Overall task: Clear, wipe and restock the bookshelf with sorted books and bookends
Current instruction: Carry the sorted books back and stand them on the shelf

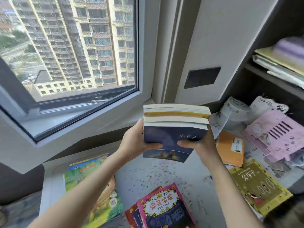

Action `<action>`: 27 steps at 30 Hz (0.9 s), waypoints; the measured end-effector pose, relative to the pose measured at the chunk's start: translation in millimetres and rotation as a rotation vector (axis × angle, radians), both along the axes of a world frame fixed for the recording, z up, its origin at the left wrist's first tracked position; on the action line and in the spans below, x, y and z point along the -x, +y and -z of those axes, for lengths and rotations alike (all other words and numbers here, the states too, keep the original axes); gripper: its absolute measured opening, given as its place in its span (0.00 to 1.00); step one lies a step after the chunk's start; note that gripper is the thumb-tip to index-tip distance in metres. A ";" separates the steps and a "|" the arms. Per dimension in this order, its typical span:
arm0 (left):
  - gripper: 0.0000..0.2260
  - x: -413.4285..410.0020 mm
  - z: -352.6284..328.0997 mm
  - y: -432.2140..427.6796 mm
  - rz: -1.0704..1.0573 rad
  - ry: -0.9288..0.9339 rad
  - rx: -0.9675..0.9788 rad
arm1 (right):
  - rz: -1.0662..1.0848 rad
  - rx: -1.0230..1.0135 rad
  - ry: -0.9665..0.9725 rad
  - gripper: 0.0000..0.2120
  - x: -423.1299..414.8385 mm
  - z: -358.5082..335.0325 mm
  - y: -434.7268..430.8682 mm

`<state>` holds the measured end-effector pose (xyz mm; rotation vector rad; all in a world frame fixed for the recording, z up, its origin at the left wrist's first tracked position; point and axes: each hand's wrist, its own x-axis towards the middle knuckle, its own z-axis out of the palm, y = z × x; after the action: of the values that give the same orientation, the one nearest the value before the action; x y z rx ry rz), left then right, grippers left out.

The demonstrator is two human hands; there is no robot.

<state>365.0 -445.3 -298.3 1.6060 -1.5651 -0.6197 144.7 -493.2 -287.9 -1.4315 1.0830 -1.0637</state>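
Book stack (174,127) gripped between left hand (137,140) and right hand (199,143), fingers (140,125) curled round.

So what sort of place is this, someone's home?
Probably a home, likely a child's room or study corner high in an apartment block. The window looks out on residential towers, children's books such as the pink-covered book lie scattered below, and a dark bookshelf stands at the right.

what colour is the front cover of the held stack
The cover is dark navy blue; head view shows it.
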 end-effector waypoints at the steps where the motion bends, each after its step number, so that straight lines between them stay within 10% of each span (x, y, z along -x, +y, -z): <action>1: 0.32 -2.0 -19.2 9.7 0.015 -0.004 0.033 | 0.016 0.034 -0.032 0.44 -0.8 -19.5 12.6; 17: 0.29 84.5 -289.8 221.4 0.566 0.332 0.471 | 0.356 0.629 -0.307 0.30 62.5 -299.6 335.5; 24: 0.33 205.3 -359.2 276.5 0.848 0.307 0.503 | 0.522 0.645 -0.383 0.49 175.7 -346.3 414.2; 27: 0.32 275.8 -371.8 288.7 0.943 0.403 0.475 | 0.612 0.675 -0.367 0.33 233.4 -360.1 438.0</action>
<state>89.1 -156.6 73.4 0.3001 -1.9080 -0.8900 -88.7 -55.2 72.2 -1.3305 0.9446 -2.1962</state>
